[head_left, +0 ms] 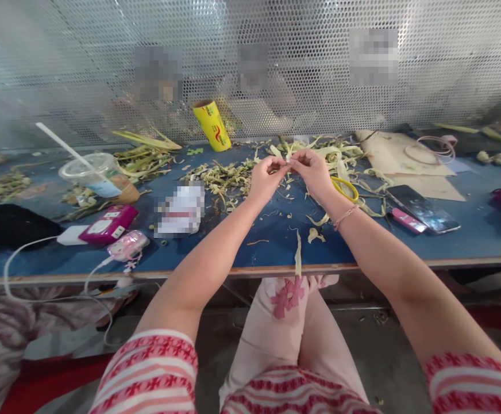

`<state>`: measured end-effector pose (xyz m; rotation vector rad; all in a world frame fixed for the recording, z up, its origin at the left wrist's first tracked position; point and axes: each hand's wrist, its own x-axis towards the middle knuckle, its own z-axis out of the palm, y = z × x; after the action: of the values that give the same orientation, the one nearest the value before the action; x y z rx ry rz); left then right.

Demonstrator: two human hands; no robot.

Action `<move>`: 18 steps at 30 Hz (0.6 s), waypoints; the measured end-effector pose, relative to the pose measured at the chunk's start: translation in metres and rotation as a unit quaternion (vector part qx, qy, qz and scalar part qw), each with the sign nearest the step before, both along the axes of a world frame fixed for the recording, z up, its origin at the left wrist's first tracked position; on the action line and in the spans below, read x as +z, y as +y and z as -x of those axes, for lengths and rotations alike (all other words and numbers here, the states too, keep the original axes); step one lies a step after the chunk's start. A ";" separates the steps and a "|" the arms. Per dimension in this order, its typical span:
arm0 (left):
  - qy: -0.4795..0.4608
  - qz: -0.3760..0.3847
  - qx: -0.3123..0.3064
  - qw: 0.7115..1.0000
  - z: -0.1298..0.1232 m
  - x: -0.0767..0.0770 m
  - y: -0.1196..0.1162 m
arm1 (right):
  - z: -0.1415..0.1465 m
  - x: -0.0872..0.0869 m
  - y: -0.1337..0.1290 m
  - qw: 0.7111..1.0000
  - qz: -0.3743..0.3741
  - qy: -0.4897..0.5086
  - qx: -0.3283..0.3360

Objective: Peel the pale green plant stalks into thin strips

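Note:
My left hand (266,179) and my right hand (313,172) meet over the table, fingertips nearly touching. Both are closed in a pinch on a small pale strip of dried leaf (280,153), mostly hidden by the fingers. Just behind and to the right lies a heap of long pale leaf strips (340,155). Left of my left hand spreads a pile of short curled scraps (228,179). Below my right wrist is a yellow ring-shaped handle (345,188), partly covered by the wrist. A single leaf strip (297,253) hangs over the table's front edge.
On the left of the blue table (250,253) stand a plastic cup with a straw (99,175), a magenta power adapter (109,224) and cables. A tilted yellow tube (212,125) is at the back. To the right lie a phone (425,208) and cardboard (399,152). A perforated metal screen (311,34) rises behind.

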<state>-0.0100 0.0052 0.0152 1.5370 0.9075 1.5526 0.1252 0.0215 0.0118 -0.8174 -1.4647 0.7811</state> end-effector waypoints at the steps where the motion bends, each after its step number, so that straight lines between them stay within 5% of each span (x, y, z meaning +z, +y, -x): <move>1: 0.001 0.000 0.001 1.000 0.000 -0.001 0.000 | 0.000 0.000 0.000 1.000 0.003 0.002 0.003; 18: -0.018 0.025 -0.004 1.000 0.000 -0.002 -0.001 | -0.004 0.004 -0.002 0.987 0.125 0.074 0.065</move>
<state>-0.0096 0.0043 0.0133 1.4711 0.9127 1.5366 0.1293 0.0198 0.0154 -0.8374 -1.3127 1.1184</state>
